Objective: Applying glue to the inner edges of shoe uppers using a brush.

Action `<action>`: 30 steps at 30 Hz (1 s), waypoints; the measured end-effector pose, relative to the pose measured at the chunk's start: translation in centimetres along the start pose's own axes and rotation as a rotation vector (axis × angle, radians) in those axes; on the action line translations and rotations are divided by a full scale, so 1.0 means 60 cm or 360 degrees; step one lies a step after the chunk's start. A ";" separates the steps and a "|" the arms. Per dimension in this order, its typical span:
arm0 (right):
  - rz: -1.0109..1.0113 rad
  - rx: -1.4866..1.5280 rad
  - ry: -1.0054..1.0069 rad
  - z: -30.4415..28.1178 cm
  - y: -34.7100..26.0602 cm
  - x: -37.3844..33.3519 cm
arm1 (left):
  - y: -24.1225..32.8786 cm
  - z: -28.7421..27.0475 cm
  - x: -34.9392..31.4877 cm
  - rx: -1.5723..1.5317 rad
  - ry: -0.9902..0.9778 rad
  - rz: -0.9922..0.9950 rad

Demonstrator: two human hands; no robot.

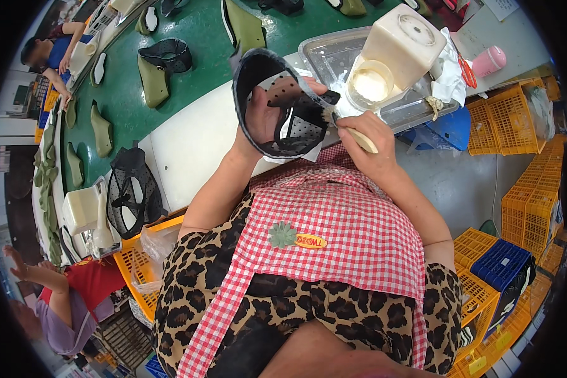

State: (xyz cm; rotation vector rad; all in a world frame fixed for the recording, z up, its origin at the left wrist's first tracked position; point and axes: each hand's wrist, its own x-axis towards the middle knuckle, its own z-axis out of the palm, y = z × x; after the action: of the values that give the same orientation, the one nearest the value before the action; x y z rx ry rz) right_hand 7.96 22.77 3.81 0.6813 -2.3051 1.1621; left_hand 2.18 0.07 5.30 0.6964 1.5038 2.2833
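A black mesh shoe upper [305, 132] with dotted panels is held up in my left hand [261, 120]. Part of that hand shows within the upper's opening, and fingertips appear along its far edge. My right hand [373, 138] is closed around a brush with a pale handle [363, 142]. The bristles are at the upper's right edge; whether they touch it I cannot tell. Just beyond the brush, a beige plastic container [402, 41] has an open cup of white paste [372, 85] at its front. It stands on a smeared grey tray [324, 47].
Green shoe lasts [101, 129] stand on the green conveyor [198, 69]. Another black mesh upper [132, 192] lies at the left. Orange-handled scissors [467, 72] and a pink bottle [489, 61] are at the right, above yellow crates [507, 120]. Two co-workers [60, 53] are at the left.
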 end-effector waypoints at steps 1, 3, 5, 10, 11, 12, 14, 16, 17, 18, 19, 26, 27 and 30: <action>0.0037 0.0022 -0.0027 0.002 -0.001 -0.004 | -0.001 -0.002 0.001 0.0241 -0.0044 0.0159; 0.0075 0.0047 -0.0056 0.004 -0.001 -0.012 | -0.004 0.004 -0.001 0.0240 0.0037 0.0184; 0.0197 0.0122 -0.0153 0.002 -0.002 -0.021 | -0.009 -0.001 -0.001 0.0483 -0.0065 0.0368; 0.0536 0.0468 -0.0301 -0.012 -0.008 -0.031 | -0.009 0.003 -0.005 0.0500 -0.0069 0.0445; 0.0697 0.0649 -0.0344 -0.015 -0.009 -0.033 | -0.008 0.001 -0.005 0.0499 -0.0066 0.0445; 0.0698 0.0650 -0.0348 -0.021 -0.011 -0.032 | -0.002 0.001 -0.005 0.0647 -0.0101 0.0501; 0.0733 0.0653 -0.0262 -0.034 -0.017 -0.026 | 0.004 -0.002 -0.004 0.0902 -0.0158 0.0609; 0.0643 0.0536 -0.0162 -0.036 -0.020 -0.014 | 0.009 0.000 -0.003 0.0946 -0.0161 0.0597; 0.0552 0.0418 -0.0061 -0.035 -0.020 -0.007 | 0.011 0.002 -0.003 0.0991 -0.0167 0.0587; 0.0384 0.0299 -0.0018 -0.030 -0.017 0.002 | 0.011 0.003 -0.004 0.0990 -0.0167 0.0584; 0.0385 0.0300 -0.0017 -0.023 -0.012 0.008 | 0.012 0.005 -0.004 0.1001 -0.0172 0.0586; 0.0144 0.0115 -0.0127 0.004 -0.005 -0.001 | 0.001 -0.003 0.000 0.1084 -0.0184 0.0671; 0.0225 0.0155 -0.0141 0.005 -0.007 -0.003 | -0.001 -0.004 -0.001 0.1085 -0.0181 0.0667; 0.0412 0.0281 -0.0172 0.001 -0.013 -0.010 | -0.006 -0.006 -0.002 0.1100 -0.0110 0.0721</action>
State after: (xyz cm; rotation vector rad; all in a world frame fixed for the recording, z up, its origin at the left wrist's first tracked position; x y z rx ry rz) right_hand 8.88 22.47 3.85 0.5287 -2.4562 1.4933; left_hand 2.06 -0.12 4.85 1.4026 2.3110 1.9445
